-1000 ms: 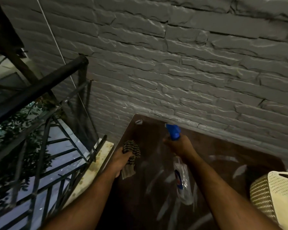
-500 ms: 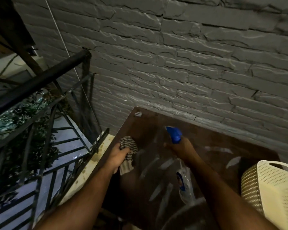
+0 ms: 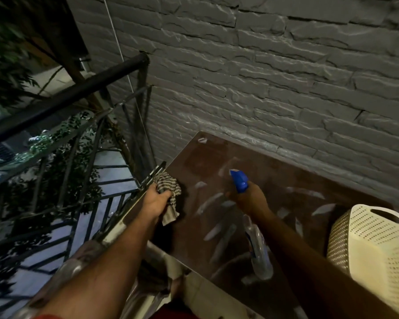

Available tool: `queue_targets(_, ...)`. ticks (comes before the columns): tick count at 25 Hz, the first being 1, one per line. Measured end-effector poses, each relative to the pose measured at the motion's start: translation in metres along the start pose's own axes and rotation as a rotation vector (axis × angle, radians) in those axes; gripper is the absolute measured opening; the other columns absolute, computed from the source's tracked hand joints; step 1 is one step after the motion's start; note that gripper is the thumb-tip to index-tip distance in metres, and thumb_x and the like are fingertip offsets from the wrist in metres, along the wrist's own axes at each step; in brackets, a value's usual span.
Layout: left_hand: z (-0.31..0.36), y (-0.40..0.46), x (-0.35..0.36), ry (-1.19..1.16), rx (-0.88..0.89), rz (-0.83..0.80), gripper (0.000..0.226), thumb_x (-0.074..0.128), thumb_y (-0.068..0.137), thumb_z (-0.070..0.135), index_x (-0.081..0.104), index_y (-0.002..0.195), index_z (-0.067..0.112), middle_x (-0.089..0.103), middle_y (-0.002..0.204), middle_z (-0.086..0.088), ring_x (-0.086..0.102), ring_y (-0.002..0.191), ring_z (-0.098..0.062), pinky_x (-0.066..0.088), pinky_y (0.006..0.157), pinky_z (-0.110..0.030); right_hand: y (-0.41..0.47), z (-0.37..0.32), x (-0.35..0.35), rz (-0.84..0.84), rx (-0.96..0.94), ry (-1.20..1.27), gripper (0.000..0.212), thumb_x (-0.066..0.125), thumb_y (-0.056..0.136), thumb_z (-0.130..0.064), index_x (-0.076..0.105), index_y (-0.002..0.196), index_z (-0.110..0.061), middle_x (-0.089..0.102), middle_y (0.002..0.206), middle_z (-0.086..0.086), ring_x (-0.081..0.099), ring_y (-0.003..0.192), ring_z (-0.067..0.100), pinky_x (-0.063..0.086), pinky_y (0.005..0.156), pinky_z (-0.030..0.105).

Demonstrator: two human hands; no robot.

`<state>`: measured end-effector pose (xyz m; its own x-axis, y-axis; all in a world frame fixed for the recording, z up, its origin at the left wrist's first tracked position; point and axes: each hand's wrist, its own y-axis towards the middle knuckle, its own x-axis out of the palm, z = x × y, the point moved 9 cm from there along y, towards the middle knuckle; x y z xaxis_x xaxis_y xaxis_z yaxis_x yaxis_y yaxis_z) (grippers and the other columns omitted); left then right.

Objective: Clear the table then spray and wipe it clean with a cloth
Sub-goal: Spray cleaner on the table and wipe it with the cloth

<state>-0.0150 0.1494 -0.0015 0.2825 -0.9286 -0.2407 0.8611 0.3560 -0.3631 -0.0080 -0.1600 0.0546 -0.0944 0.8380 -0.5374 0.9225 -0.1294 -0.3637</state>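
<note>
A dark brown table (image 3: 274,178) stands against the grey brick wall, its top streaked with pale reflections or wet marks. My left hand (image 3: 156,200) grips a bunched striped cloth (image 3: 167,187) at the table's left edge, one corner of it hanging down. My right hand (image 3: 251,199) holds a clear spray bottle (image 3: 258,252) by its neck over the table's middle. Its blue trigger head (image 3: 239,181) points toward the far left of the table. The bottle's body hangs below my forearm.
A cream perforated plastic basket (image 3: 373,245) sits on the table's right end. A small pale scrap (image 3: 202,140) lies at the far left corner. A black metal railing (image 3: 67,97) with bars runs along the left, plants beyond it. The brick wall (image 3: 286,77) backs the table.
The view has shifted right and pulled back, showing more railing and floor. My left hand with the cloth has slid to the table's left edge. My right hand keeps the bottle over the middle.
</note>
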Motion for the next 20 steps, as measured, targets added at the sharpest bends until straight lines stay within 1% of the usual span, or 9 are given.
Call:
queue_targets(2, -0.004, -0.012, -0.013, 0.000, -0.016, 0.027, 0.039, 0.066, 0.082, 0.006, 0.054, 0.119, 0.008, 0.063, 0.110, -0.007, 0.060, 0.100, -0.024, 0.047, 0.096, -0.036, -0.012, -0.001, 0.015, -0.056, -0.027, -0.042, 0.027, 0.076, 0.080, -0.022, 0.065, 0.103, -0.013, 0.071, 0.095, 0.007, 0.070, 0.086, 0.022, 0.059, 0.084, 0.040)
queue_targets(3, -0.008, -0.015, -0.018, -0.003, -0.026, 0.037, 0.039, 0.067, 0.082, 0.006, 0.054, 0.119, 0.006, 0.063, 0.110, -0.007, 0.060, 0.100, -0.023, 0.047, 0.096, -0.036, -0.017, -0.002, 0.026, -0.103, -0.049, -0.054, 0.026, 0.077, 0.078, -0.022, 0.065, 0.099, -0.011, 0.072, 0.093, 0.006, 0.070, 0.085, 0.022, 0.059, 0.085, 0.041)
queue_targets(6, -0.025, -0.019, -0.033, 0.008, -0.055, 0.065, 0.047, 0.071, 0.075, 0.014, 0.054, 0.118, 0.012, 0.066, 0.111, -0.010, 0.063, 0.101, -0.027, 0.049, 0.096, -0.048, -0.038, -0.005, 0.055, -0.208, -0.096, 0.012, 0.030, 0.081, 0.069, -0.029, 0.061, 0.087, -0.013, 0.064, 0.076, -0.001, 0.061, 0.069, 0.016, 0.054, 0.073, 0.037)
queue_targets(8, -0.036, -0.018, -0.040, -0.011, -0.066, 0.069, 0.046, 0.070, 0.076, 0.014, 0.054, 0.120, 0.013, 0.066, 0.112, -0.010, 0.064, 0.101, -0.027, 0.049, 0.096, -0.049, -0.042, -0.002, 0.056, -0.173, -0.105, 0.030, 0.030, 0.079, 0.069, -0.033, 0.057, 0.081, -0.017, 0.060, 0.071, -0.005, 0.058, 0.064, 0.013, 0.054, 0.068, 0.034)
queue_targets(11, -0.038, -0.023, -0.050, -0.029, -0.092, 0.073, 0.047, 0.068, 0.079, 0.012, 0.053, 0.124, 0.013, 0.066, 0.112, -0.009, 0.064, 0.101, -0.026, 0.049, 0.096, -0.048, -0.042, 0.009, 0.041, -0.033, -0.051, 0.107, 0.020, 0.076, 0.077, -0.025, 0.057, 0.075, -0.021, 0.060, 0.069, -0.003, 0.059, 0.063, 0.014, 0.054, 0.067, 0.034)
queue_targets(13, -0.041, -0.023, -0.053, -0.032, -0.081, 0.053, 0.044, 0.068, 0.079, 0.011, 0.055, 0.121, 0.013, 0.067, 0.110, -0.009, 0.064, 0.100, -0.025, 0.050, 0.096, -0.048, -0.045, 0.014, 0.040, -0.033, -0.015, 0.125, 0.019, 0.076, 0.079, -0.024, 0.058, 0.077, -0.021, 0.062, 0.072, 0.000, 0.059, 0.065, 0.016, 0.054, 0.068, 0.037)
queue_targets(17, -0.050, -0.027, -0.069, 0.025, -0.071, 0.021, 0.040, 0.068, 0.079, 0.015, 0.055, 0.116, 0.018, 0.066, 0.110, -0.007, 0.063, 0.100, -0.024, 0.049, 0.097, -0.047, -0.068, 0.007, 0.089, -0.244, 0.004, 0.003, 0.020, 0.077, 0.080, -0.026, 0.059, 0.087, -0.020, 0.064, 0.079, 0.000, 0.063, 0.071, 0.015, 0.055, 0.068, 0.032)
queue_targets(20, -0.048, -0.035, -0.085, 0.076, -0.060, -0.010, 0.042, 0.065, 0.083, 0.015, 0.051, 0.122, 0.017, 0.062, 0.114, -0.006, 0.060, 0.102, -0.023, 0.048, 0.097, -0.042, -0.082, 0.004, 0.119, -0.229, 0.001, -0.046, 0.030, 0.077, 0.078, -0.034, 0.062, 0.101, -0.022, 0.068, 0.092, 0.001, 0.068, 0.083, 0.016, 0.059, 0.083, 0.040)
